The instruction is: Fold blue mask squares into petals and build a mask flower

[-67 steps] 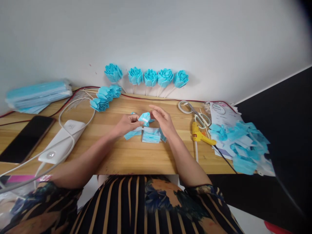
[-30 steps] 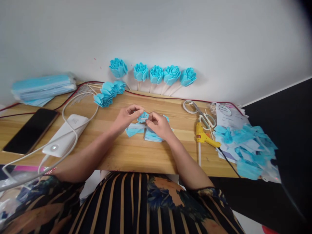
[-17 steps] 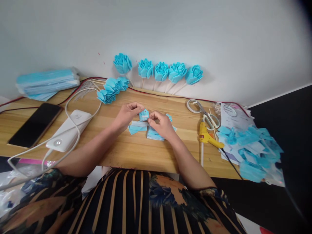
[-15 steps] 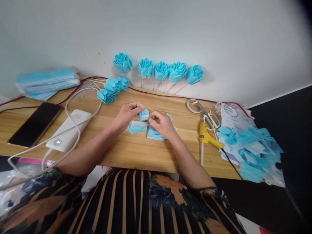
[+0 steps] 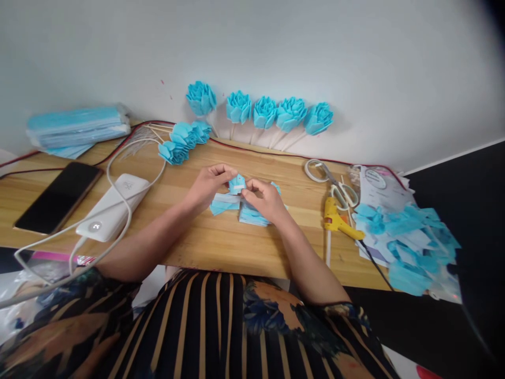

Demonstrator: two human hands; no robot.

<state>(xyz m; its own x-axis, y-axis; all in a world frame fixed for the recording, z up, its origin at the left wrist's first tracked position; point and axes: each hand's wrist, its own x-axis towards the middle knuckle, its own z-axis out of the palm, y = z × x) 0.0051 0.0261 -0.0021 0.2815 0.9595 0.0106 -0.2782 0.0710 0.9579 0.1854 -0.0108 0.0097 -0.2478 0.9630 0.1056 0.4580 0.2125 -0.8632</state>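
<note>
A small folded blue fabric piece (image 5: 237,183) with a white strip on its face is held up over the middle of the table. My left hand (image 5: 211,184) pinches its upper left edge between thumb and fingers. At its right edge is my right hand (image 5: 264,198), thumb and index finger closed on the lower corner. Beneath the hands lie a few loose blue and white cut pieces (image 5: 224,204). A stack of similar blue pieces (image 5: 252,216) sits partly under my right hand. Another bit of blue fabric peeks out behind that hand.
Several blue fabric flowers on sticks (image 5: 263,113) lean against the wall; more flowers (image 5: 175,151) lie at back left. Left are a phone (image 5: 59,197), a power bank (image 5: 112,205) and a mask pack (image 5: 77,126). Right are scissors (image 5: 344,193), a yellow glue gun (image 5: 339,220) and blue scraps (image 5: 410,268).
The whole view has shifted slightly. Both hands keep their pinch on the folded blue piece, with hardly any movement relative to the table.
</note>
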